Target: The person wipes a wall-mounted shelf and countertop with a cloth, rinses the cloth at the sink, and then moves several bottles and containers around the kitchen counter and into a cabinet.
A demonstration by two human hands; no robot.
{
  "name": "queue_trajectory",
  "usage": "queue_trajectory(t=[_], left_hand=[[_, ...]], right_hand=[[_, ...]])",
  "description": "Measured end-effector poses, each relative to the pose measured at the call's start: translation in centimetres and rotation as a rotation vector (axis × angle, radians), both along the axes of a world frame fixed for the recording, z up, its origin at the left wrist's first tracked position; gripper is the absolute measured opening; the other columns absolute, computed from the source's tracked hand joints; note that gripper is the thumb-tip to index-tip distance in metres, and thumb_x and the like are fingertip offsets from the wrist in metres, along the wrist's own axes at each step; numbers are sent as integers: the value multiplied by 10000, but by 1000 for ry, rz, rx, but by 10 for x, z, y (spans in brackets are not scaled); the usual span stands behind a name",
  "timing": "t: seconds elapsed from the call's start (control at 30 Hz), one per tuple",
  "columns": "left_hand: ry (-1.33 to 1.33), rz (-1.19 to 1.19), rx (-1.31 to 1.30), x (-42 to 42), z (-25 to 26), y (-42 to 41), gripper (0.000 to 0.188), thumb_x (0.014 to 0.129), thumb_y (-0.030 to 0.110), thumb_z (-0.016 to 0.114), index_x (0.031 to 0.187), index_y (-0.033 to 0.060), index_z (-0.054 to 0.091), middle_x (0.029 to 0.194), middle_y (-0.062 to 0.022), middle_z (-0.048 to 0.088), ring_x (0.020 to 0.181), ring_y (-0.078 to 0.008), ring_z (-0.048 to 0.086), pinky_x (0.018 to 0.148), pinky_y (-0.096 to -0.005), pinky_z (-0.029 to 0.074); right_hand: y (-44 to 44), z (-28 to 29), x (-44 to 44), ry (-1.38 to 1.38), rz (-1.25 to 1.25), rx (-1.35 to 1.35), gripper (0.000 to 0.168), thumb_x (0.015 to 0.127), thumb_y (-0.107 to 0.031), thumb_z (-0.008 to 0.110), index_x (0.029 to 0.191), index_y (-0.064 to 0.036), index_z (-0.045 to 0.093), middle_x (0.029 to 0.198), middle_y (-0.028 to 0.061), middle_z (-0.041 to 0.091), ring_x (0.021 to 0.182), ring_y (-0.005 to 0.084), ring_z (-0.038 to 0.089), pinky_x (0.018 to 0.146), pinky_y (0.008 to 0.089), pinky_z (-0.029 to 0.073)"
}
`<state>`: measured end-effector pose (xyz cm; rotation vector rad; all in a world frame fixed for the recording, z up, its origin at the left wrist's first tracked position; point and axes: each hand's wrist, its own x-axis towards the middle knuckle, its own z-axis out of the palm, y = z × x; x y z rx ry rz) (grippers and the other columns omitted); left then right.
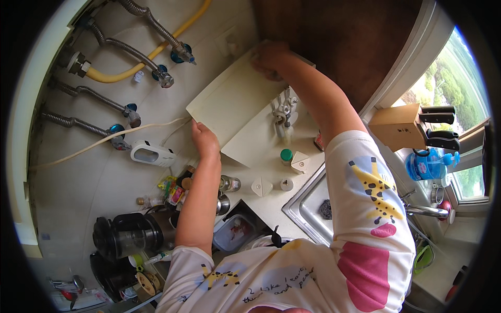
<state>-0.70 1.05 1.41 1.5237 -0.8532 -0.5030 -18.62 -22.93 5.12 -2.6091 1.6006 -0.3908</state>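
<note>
A large white box-like unit or panel (231, 98) stands tilted in the view, in the corner beyond the counter. At its left edge is my left hand (205, 139), thumb along the near face, its fingers partly hidden at the edge. Across the unit's far end reaches my right hand (272, 60), blurred and curled against the surface; whether it holds something cannot be made out. Metal utensils (285, 107) hang or stand at the unit's right side. On the counter nearby are a green-capped jar (286, 155) and several white containers (261, 187).
Metal hoses (129, 51) and a yellow hose (117, 74) run along the tiled wall, beside a power strip (152, 153). A glass coffee maker (129, 236) and bottles stand lower left. At right are a steel sink (309, 207), a knife block (397, 127) and a blue soap bottle (424, 166).
</note>
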Motion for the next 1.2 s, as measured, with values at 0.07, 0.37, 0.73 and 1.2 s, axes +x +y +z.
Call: queue_trajectory(t=[0.07,0.37,0.73,1.2], left_hand=[[2,4,-8,-1,3,2,348,916,105,261,1180,-15,454,1086,-149,555,976,-228,545,850,-321,414],[-22,84,-16,-2,0,-2,353,911,105,274,1172,-49,456,1074,-193,570,953,-278,569,835,-347,430],[-228,252,101,7,-16,-15,351,907,134,291,1162,-31,466,1054,-219,579,953,-343,569,827,-389,441],[-167,172,97,6,-9,-9,355,905,156,293,1171,-5,465,1090,-202,566,992,-352,548,842,-409,429]], right_hand=[[0,7,5,135,-28,38,438,687,-384,539,1077,-195,605,1091,76,598,987,249,590,785,391,491],[34,22,8,475,-131,210,405,655,-379,572,939,-111,676,1016,88,636,898,236,625,767,382,495],[63,45,-23,361,-234,327,377,615,-396,584,845,-114,680,910,66,655,852,206,622,738,318,478],[42,32,-26,-794,113,1039,370,761,-433,607,908,-95,636,906,7,625,770,130,601,627,284,484]])
